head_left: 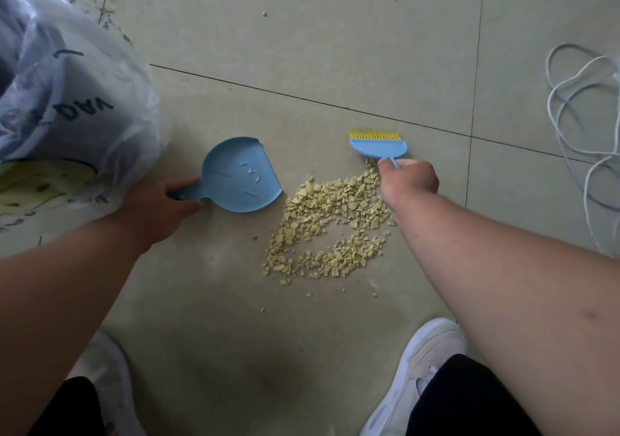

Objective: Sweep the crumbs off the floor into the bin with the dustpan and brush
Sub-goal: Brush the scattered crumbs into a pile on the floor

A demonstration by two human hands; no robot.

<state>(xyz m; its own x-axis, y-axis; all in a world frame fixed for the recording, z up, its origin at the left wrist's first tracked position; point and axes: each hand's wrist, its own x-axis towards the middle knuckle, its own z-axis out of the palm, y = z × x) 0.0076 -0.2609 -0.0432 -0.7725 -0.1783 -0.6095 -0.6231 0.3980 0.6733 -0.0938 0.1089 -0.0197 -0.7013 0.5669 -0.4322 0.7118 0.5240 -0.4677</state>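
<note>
A pile of pale yellow crumbs lies on the tiled floor in the middle of the view. My left hand grips the handle of a small blue dustpan, which rests on the floor just left of the pile, its flat edge facing the crumbs. My right hand holds the thin handle of a blue brush with yellow bristles pointing away from me, at the far right edge of the pile. The bin, lined with a clear plastic bag, stands at the left.
A tangle of white cord lies on the floor at the right. My two white shoes stand at the bottom of the view. Dirt specks mark the tile near the top left corner.
</note>
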